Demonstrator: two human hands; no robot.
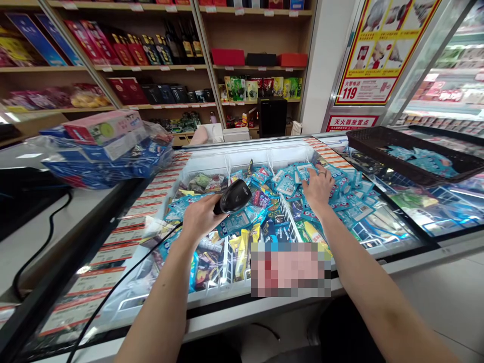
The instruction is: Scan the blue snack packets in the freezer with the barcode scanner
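Observation:
My left hand [202,217] is closed around a black barcode scanner [234,196], held above the freezer with its head toward the middle. From the scanner a black cable [128,277] runs down to the lower left. My right hand [318,189] rests on a heap of light-blue packets [351,194], right of the middle, its fingers apart and touching them. Whether a packet lies under the fingertips is hard to see. Below the scanner, more blue packets [236,222] lie among mixed ice cream packs, with yellow wrappers [242,249] nearer the front.
White wire dividers [285,217] split the chest freezer [212,312]. On its right side stands a dark basket [416,156] with blue packets. Boxes in a clear plastic bag [109,146] sit at left. Stocked shelves [151,68] line the back.

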